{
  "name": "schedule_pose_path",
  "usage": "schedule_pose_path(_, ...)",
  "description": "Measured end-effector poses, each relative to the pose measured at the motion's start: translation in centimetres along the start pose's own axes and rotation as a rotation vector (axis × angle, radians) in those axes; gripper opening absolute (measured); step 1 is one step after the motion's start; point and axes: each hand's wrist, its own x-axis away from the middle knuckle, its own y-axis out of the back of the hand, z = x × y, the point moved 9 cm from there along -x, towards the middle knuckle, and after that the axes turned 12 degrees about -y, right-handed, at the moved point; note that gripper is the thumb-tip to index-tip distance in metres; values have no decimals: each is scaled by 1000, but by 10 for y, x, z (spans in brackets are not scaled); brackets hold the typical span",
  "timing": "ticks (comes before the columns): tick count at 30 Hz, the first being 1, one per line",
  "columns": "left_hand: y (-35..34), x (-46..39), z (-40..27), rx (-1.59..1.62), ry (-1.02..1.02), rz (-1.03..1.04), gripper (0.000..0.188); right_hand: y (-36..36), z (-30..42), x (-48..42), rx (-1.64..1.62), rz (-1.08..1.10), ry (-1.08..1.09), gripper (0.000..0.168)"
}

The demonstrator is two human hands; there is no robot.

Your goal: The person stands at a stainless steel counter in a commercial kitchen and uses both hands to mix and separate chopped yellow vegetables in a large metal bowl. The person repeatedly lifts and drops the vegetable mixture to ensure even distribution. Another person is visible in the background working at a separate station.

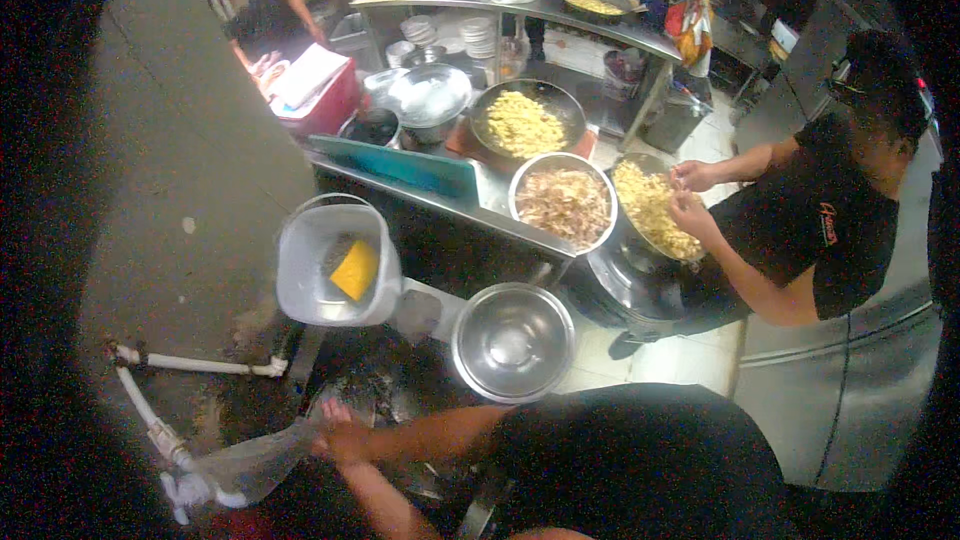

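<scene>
Both my hands meet at the lower left, close together and blurred. My right hand [352, 436] comes in on the upper arm, and my left hand [328, 451] lies against it, partly hidden. A translucent plastic sleeve or bag [262, 457] stretches from a white tap [187, 491] on a pipe to my fingers. Whether either hand grips it is unclear. Above my forearms stands a steel mixing bowl [514, 341]. A translucent plastic bucket [296, 270], with a yellow sponge or cloth [355, 271] inside, stands near the wall.
White pipes [202, 364] run along the grey wall [202, 127]. A co-worker [817, 217] on the right has both hands over a pan of yellow food pieces [652, 210]. On the counter are a bowl of shredded food [564, 202], a wok [484, 105] and a teal board [397, 169].
</scene>
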Motion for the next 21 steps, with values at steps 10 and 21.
schedule_pose_path(10,17,18,-8,-27,-61,-100,51,-21,-17,-6,-33,-138,21,42)
schedule_pose_path(21,19,32,22,19,-65,-116,47,-38,-20,25,3,46,3,40)
